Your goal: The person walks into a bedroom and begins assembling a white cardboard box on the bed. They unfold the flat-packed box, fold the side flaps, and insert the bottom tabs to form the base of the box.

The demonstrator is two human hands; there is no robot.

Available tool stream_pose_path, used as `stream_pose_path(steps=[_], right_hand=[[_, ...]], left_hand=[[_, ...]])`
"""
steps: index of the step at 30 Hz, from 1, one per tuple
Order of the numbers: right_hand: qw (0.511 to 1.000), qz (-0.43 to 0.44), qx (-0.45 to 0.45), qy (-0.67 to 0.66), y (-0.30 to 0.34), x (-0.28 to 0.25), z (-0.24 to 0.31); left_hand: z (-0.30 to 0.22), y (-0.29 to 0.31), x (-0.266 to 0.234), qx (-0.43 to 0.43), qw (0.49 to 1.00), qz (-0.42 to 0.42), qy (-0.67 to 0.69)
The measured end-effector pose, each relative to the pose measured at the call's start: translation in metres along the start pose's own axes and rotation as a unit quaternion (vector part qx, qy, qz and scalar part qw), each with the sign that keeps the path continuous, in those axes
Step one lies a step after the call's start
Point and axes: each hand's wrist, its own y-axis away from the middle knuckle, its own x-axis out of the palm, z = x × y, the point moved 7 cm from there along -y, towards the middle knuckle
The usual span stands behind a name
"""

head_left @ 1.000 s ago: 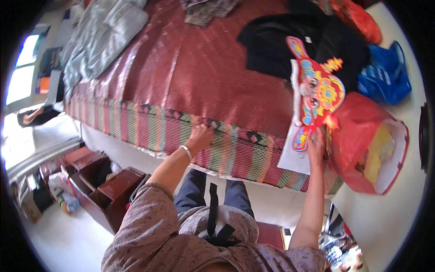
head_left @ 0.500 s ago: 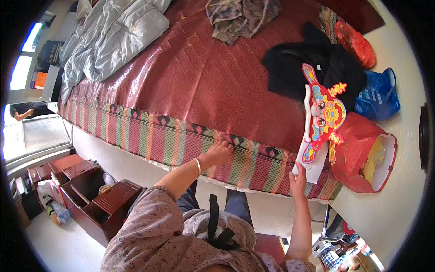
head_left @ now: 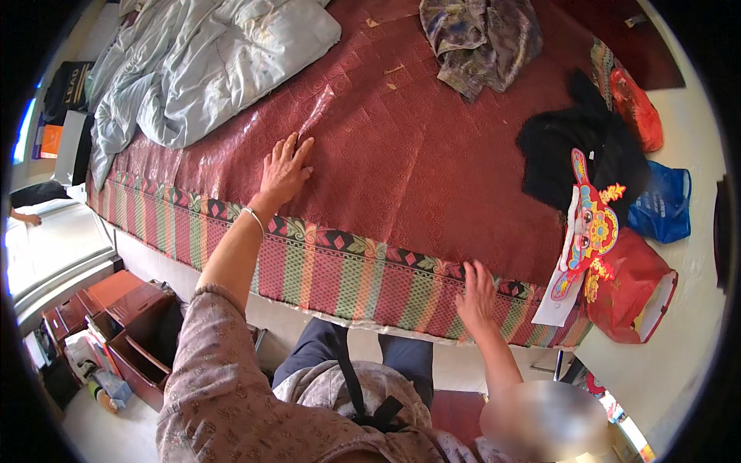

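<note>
A dark red patterned cover (head_left: 370,162) with a striped, flower-edged border (head_left: 340,278) lies over the bed in front of me. My left hand (head_left: 284,171), a white bangle on its wrist, rests on the red part with its fingers spread. Over the striped border is my right hand (head_left: 477,299), fingers stretched forward and holding nothing. To its right, a colourful paper headpiece (head_left: 594,228) with a cartoon face lies partly over a white sheet of paper (head_left: 549,305), close to the bed's near right corner.
A crumpled grey quilt (head_left: 208,73) covers the far left. Patterned cloth (head_left: 482,42), a black garment (head_left: 559,150), a blue bag (head_left: 664,202) and a red bag (head_left: 629,289) lie far and right. Brown wooden boxes (head_left: 127,301) stand on the left floor. Another person's hand (head_left: 29,219) shows leftmost.
My left hand has gone from the border up and left onto the red cover, its fingers opening out. My right hand has left the white paper and shifted left. The view has shifted too.
</note>
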Motion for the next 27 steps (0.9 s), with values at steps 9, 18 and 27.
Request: stream_pose_path(steps=[9,18,27], right_hand=[[0.981,0.14,-0.099,0.092,-0.074,0.029,-0.003],[0.96,0.221,-0.115,0.127,-0.081,0.036,-0.011],[0.927,0.319,-0.13,0.152,-0.089,0.033,-0.016]], left_hand=[[0.003,-0.006,-0.002,0.014,0.999,0.038,-0.003],[-0.013,-0.074,-0.026,0.014,0.995,-0.088,0.05],[-0.009,-0.074,0.0,0.014,0.998,-0.045,0.033]])
